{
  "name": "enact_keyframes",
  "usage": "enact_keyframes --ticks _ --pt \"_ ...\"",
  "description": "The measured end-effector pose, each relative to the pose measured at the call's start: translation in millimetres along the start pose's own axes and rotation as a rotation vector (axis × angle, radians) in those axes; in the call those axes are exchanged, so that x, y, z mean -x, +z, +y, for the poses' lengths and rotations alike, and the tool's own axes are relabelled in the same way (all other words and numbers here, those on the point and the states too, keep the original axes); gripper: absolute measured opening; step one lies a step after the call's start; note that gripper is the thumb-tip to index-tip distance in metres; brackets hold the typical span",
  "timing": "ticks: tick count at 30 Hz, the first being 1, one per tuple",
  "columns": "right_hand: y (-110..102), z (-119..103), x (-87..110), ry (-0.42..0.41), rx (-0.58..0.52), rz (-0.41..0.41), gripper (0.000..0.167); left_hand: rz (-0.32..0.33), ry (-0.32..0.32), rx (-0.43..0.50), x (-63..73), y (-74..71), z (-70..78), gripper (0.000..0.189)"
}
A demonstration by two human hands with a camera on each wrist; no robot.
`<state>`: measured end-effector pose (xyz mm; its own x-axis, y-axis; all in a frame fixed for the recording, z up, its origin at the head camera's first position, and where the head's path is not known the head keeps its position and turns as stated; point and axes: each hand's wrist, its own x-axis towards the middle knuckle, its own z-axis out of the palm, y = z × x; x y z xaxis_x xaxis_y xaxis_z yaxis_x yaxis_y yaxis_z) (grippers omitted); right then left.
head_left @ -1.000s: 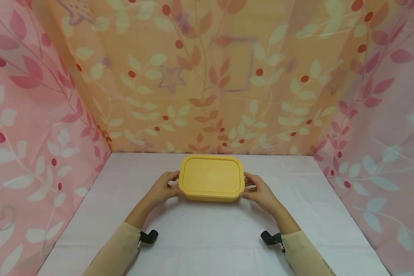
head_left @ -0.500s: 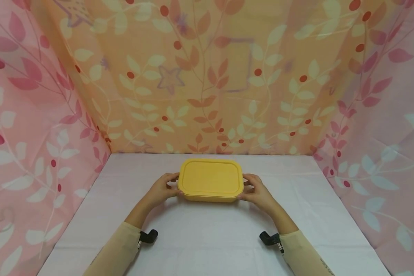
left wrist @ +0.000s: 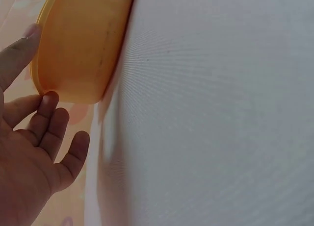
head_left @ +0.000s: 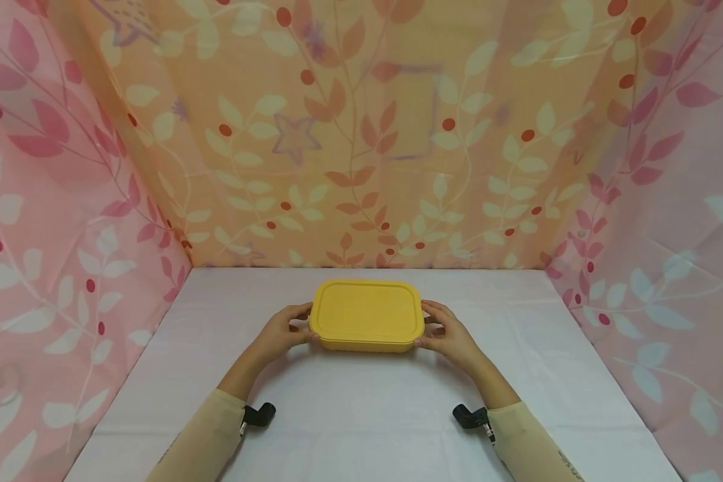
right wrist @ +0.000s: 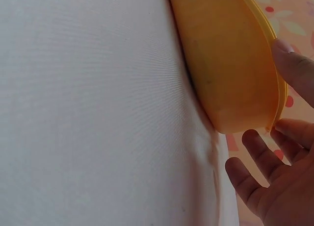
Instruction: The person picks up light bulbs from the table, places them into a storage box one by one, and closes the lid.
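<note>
A yellow rectangular food container (head_left: 367, 313) with rounded corners and its lid on stands on the white-covered table, near the back. At its left end my left hand (head_left: 283, 329) holds the rim, thumb at the front corner and index finger farther back. My right hand (head_left: 450, 333) grips the opposite end in much the same way. In the left wrist view, the thumb and index finger touch the lid edge of the container (left wrist: 81, 49), and the other fingers are loosely bent. The right wrist view shows the container (right wrist: 225, 59) with the thumb on its lid rim. Its inside is hidden.
White cloth covers the table (head_left: 361, 422). An orange patterned curtain (head_left: 361, 134) rises right behind the container, with pink patterned curtains on the left (head_left: 54, 221) and right (head_left: 663, 221). Small black cameras (head_left: 259, 414) sit at both wrists.
The container's far edge has come slightly lower and nearer in the head view, while its front edge has hardly moved. Both hands stay at its ends.
</note>
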<state>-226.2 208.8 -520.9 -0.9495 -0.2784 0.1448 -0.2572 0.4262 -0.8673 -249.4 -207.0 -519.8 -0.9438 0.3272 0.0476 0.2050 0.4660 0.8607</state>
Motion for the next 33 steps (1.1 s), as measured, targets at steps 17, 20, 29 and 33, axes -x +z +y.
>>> enact_keyframes --ticks 17,20,29,33 --pt "-5 2 1.5 -0.014 0.07 0.022 0.083 0.005 -0.003 0.037 2.1 2.4 -1.6 0.085" --pt "-6 1 3.6 -0.018 0.089 0.035 0.079 0.011 -0.018 0.036 4.9 2.4 -3.0 0.083" --pt "-5 -1 12.2 -0.069 0.18 0.099 0.053 0.071 -0.043 0.024 13.8 3.0 1.2 0.064" --pt "-4 -3 16.8 -0.089 0.205 0.122 0.04 0.088 -0.023 -0.003 19.3 5.0 1.3 0.054"
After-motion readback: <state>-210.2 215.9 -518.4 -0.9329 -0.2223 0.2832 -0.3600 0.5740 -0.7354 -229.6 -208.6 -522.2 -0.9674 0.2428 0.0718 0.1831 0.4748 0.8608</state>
